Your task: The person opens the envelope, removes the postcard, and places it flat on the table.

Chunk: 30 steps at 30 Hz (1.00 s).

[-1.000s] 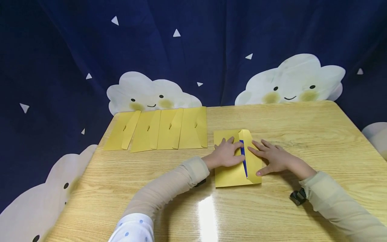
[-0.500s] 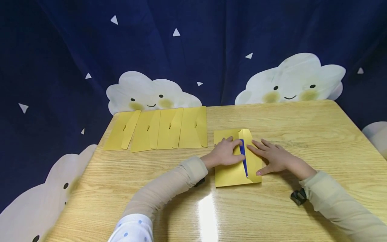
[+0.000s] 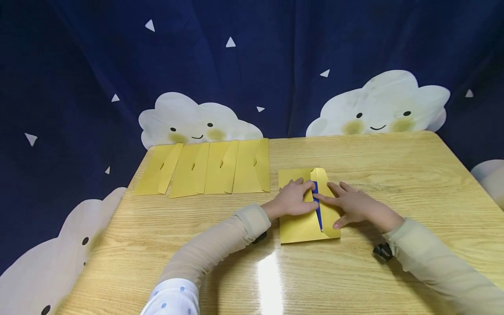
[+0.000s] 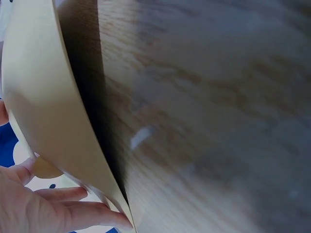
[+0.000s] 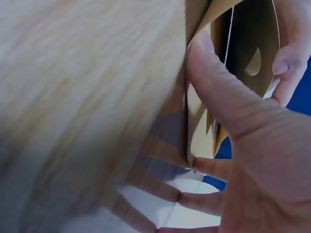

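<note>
Right hand [image 3: 356,205] has slid leftward over the flat yellow paper envelope [image 3: 299,229] on the wood-grain tabletop [image 3: 157,249].
Its fingers spread, gripping nothing; left hand [image 3: 293,199] holds the pocket edge [image 3: 315,222]. Only the right-wrist view shows that panel's teardrop cut-out [image 5: 253,63].

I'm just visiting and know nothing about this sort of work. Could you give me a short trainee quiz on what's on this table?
1. Count: how many yellow envelopes lie in the row at the far left of the table?
2. True or false: the left hand and the right hand both touch the nearer envelope.
3. Choose: what colour is the strip showing in the nearer envelope? A red, B blue, C green.

Key: 1. four; 2. true; 3. B.
</note>
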### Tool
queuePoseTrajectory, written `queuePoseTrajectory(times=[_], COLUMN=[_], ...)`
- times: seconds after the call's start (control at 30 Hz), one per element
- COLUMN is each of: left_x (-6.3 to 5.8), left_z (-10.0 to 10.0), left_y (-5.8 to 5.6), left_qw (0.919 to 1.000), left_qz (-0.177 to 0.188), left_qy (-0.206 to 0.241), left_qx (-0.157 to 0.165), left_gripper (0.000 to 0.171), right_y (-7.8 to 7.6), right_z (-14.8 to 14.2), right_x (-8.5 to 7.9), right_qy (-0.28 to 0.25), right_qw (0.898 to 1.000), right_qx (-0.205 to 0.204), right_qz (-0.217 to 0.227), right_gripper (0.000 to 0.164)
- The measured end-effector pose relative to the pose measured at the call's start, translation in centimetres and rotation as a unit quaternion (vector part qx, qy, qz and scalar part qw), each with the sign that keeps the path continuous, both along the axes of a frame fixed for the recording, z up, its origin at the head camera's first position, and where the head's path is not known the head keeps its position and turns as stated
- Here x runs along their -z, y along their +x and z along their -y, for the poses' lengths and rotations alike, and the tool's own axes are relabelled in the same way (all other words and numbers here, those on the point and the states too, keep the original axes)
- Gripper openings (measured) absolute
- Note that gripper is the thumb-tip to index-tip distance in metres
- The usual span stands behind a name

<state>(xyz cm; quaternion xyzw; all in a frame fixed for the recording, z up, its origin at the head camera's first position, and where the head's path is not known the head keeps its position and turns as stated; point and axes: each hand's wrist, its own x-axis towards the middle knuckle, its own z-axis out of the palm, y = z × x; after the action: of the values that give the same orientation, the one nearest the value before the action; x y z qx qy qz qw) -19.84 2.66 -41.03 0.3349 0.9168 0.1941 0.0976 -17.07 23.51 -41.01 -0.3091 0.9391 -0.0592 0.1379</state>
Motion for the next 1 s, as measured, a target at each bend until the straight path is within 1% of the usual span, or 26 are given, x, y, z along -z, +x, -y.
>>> queuePoseTrajectory(times=[0.17,0.3,0.43,0.63,0.73,1.0], left_x=[0.2,0.3,0.3,0.4,0.4,0.2], left_z=[-0.1,-0.1,-0.2,-0.2,-0.2,-0.1], left_y=[0.1,0.1,0.1,0.0,0.0,0.1], left_qw=[1.0000,0.9999,0.9999,0.9999,0.9999,0.9996], left_qz=[0.002,0.004,0.001,-0.002,-0.005,-0.003], left_qy=[-0.002,-0.009,-0.011,-0.010,-0.009,-0.016], left_qx=[-0.008,-0.014,-0.012,-0.013,-0.014,-0.021], left_gripper=[0.034,0.035,0.037,0.037,0.038,0.044], right_y=[0.0,0.0,0.0,0.0,-0.1,0.0], right_z=[0.6,0.7,0.5,0.2,0.0,-0.5], right_x=[-0.3,-0.5,-0.6,-0.4,-0.2,0.4], right_qy=[0.035,0.040,0.035,0.023,0.008,-0.015], right_qw=[0.999,0.999,0.999,1.000,1.000,1.000], right_qx=[0.009,0.015,0.010,0.007,0.007,0.006], right_qz=[0.024,0.030,0.014,0.009,0.007,-0.004], right_gripper=[0.091,0.090,0.090,0.091,0.091,0.090])
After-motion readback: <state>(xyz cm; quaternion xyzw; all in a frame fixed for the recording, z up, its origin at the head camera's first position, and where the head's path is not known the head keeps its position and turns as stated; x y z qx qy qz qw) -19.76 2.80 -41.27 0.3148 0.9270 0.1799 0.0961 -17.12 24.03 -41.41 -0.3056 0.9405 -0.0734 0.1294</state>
